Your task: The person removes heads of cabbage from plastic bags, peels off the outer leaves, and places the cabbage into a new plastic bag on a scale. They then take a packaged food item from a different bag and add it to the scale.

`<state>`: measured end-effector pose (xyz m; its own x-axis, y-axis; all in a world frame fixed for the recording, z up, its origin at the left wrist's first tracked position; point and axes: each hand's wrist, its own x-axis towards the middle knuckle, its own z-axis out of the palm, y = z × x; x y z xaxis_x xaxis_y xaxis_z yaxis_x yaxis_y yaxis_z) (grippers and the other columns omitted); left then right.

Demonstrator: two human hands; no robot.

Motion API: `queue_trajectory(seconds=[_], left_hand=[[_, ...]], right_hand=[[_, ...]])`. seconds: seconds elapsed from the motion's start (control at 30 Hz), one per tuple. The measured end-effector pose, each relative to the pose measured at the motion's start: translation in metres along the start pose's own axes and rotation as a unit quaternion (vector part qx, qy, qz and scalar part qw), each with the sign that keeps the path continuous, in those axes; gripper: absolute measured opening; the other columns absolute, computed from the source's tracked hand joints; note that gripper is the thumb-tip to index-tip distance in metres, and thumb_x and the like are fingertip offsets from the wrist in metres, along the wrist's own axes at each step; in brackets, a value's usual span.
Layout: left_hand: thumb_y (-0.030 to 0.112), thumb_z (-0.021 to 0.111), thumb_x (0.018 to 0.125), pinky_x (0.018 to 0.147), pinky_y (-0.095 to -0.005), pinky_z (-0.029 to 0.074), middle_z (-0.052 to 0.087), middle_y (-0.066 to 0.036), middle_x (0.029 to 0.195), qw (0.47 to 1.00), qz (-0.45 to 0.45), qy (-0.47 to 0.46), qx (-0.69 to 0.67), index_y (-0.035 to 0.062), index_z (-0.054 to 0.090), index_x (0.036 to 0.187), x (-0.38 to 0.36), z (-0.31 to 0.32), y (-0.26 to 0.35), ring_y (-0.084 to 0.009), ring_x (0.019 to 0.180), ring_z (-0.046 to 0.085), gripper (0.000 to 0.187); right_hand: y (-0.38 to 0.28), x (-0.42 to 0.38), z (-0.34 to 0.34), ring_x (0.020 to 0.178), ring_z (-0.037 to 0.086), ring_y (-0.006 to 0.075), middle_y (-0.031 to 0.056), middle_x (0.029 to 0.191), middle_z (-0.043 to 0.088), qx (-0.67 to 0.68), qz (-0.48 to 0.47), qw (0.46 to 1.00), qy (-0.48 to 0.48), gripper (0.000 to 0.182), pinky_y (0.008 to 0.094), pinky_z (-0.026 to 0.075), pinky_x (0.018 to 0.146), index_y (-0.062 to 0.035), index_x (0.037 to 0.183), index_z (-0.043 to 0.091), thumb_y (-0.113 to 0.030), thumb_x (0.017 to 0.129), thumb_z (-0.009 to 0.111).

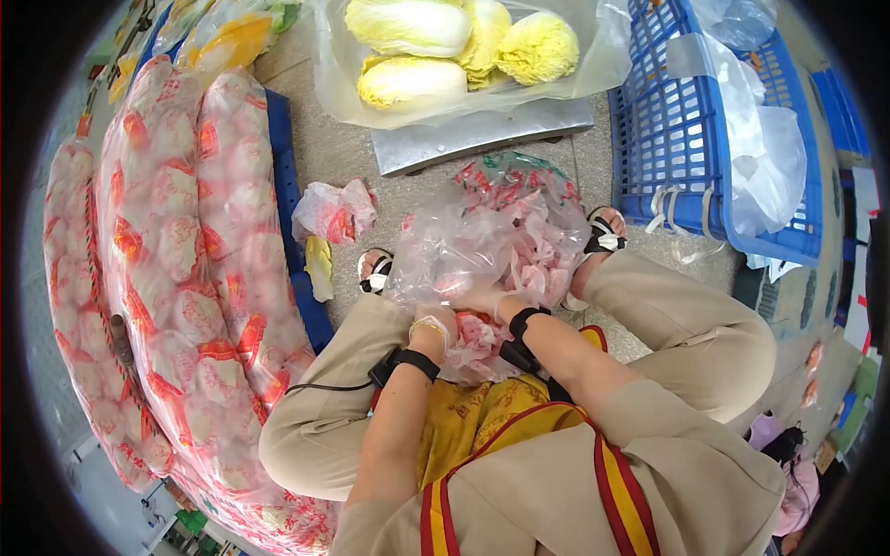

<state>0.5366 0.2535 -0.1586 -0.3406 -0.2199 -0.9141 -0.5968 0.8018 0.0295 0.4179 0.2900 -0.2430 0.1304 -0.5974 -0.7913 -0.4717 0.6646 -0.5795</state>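
I sit low with my knees apart, and a large clear plastic bag (pixel 496 236) full of crumpled pink-and-white wrappers rests on the floor between my feet. My left hand (pixel 434 331) is closed on a bunch of those wrappers (pixel 473 343) at the bag's near edge. My right hand (pixel 491 301) reaches into the same bunch and grips the plastic beside it. Both wrists wear black bands, and a cable runs from the left one.
Long bags of red-and-white wrapped produce (pixel 185 269) are stacked at my left on a blue pallet. A metal scale platform (pixel 482 139) ahead carries a clear bag of napa cabbages (pixel 454 46). A blue crate (pixel 691 130) with plastic bags stands at right. A small crumpled wrapper (pixel 334 211) lies on the floor.
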Motion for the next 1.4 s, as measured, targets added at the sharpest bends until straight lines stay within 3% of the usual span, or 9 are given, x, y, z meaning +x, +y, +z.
queue_trajectory(seconds=[0.17,0.27,0.33,0.5,0.57,0.7,1.17,1.3,1.4], left_hand=[[0.032,0.048,0.086,0.094,-0.0385,0.042,0.061,-0.011,0.118,0.996,-0.002,-0.004,-0.094,0.0103,0.063,0.114,-0.005,-0.016,-0.006,-0.026,0.109,0.058,0.038],[0.03,0.046,0.086,0.094,-0.0374,0.044,0.057,-0.016,0.122,0.994,0.051,0.028,-0.097,0.0097,0.058,0.121,-0.018,-0.018,-0.012,-0.0282,0.109,0.058,0.042],[0.029,0.049,0.085,0.096,-0.0382,0.044,0.046,-0.016,0.135,0.915,0.128,0.371,0.099,0.0123,0.045,0.134,0.039,0.061,-0.028,-0.0283,0.118,0.052,0.052],[0.032,0.047,0.085,0.099,-0.038,0.041,0.048,-0.017,0.132,0.98,0.057,0.133,-0.138,0.0121,0.045,0.134,0.012,0.029,-0.017,-0.0276,0.119,0.051,0.053],[0.033,0.046,0.085,0.101,-0.0379,0.04,0.049,-0.018,0.131,0.977,0.009,0.077,-0.198,0.012,0.045,0.133,0.006,0.019,-0.012,-0.0273,0.12,0.05,0.053],[0.018,0.06,0.077,0.087,-0.0376,0.049,0.061,-0.016,0.116,0.991,0.036,0.077,-0.106,0.0076,0.063,0.113,-0.013,-0.008,-0.004,-0.0291,0.105,0.06,0.037],[0.025,0.062,0.074,0.081,-0.0402,0.05,0.066,-0.017,0.101,0.975,0.104,0.133,-0.146,0.0069,0.07,0.093,-0.005,-0.038,-0.005,-0.0309,0.096,0.063,0.027],[0.019,0.057,0.078,0.083,-0.0422,0.05,0.065,-0.018,0.102,0.968,0.089,0.171,-0.158,0.006,0.07,0.094,-0.012,-0.033,-0.006,-0.0316,0.096,0.063,0.024],[0.019,0.055,0.078,0.083,-0.0415,0.05,0.065,-0.02,0.102,0.965,0.102,0.192,-0.144,0.0041,0.069,0.095,0.0,-0.027,-0.004,-0.0332,0.096,0.063,0.026]], right_hand=[[0.02,-0.012,-0.034,0.081,0.058,0.012,0.0039,0.097,0.064,0.217,0.072,0.962,-0.147,0.056,0.0309,0.05,0.069,-0.0054,0.112,0.063,-0.035,0.067,0.079],[-0.01,-0.036,-0.062,0.075,0.059,0.0147,0.0044,0.087,0.064,0.285,-0.13,0.938,-0.151,0.048,0.0267,0.048,0.065,-0.0071,0.095,0.063,-0.033,0.059,0.082],[-0.063,-0.058,-0.093,0.079,0.059,0.0138,0.0021,0.09,0.063,0.107,-0.301,0.943,-0.094,0.054,0.0276,0.049,0.067,-0.0061,0.105,0.059,-0.024,0.06,0.082],[-0.155,-0.15,-0.154,0.088,0.058,0.0163,0.0013,0.1,0.061,-0.111,-0.523,0.845,-0.033,0.068,0.0301,0.049,0.076,-0.0012,0.118,0.05,-0.013,0.059,0.081],[-0.173,-0.187,-0.184,0.087,0.057,0.0102,0.0013,0.098,0.062,0.275,-0.341,0.882,-0.17,0.053,0.0264,0.047,0.077,-0.003,0.114,0.055,-0.011,0.065,0.075],[-0.167,-0.151,-0.239,0.088,0.057,0.012,0.0022,0.101,0.063,0.468,-0.431,0.771,-0.023,0.028,0.0292,0.047,0.08,-0.0031,0.107,0.061,-0.022,0.086,0.058],[-0.126,-0.021,-0.211,0.109,0.055,0.0264,0.0107,0.124,0.054,0.691,-0.184,0.659,0.233,0.049,0.0471,0.048,0.086,-0.0144,0.129,0.044,-0.041,0.089,0.055],[-0.107,-0.06,-0.215,0.084,0.057,0.0195,0.0064,0.109,0.059,0.559,-0.158,0.8,0.149,0.061,0.0308,0.049,0.07,-0.0139,0.125,0.049,-0.06,0.085,0.051],[-0.079,-0.042,-0.209,0.09,0.057,0.0288,0.018,0.109,0.055,0.553,-0.102,0.806,0.186,0.078,0.0415,0.051,0.074,-0.0062,0.125,0.047,-0.067,0.077,0.056]])
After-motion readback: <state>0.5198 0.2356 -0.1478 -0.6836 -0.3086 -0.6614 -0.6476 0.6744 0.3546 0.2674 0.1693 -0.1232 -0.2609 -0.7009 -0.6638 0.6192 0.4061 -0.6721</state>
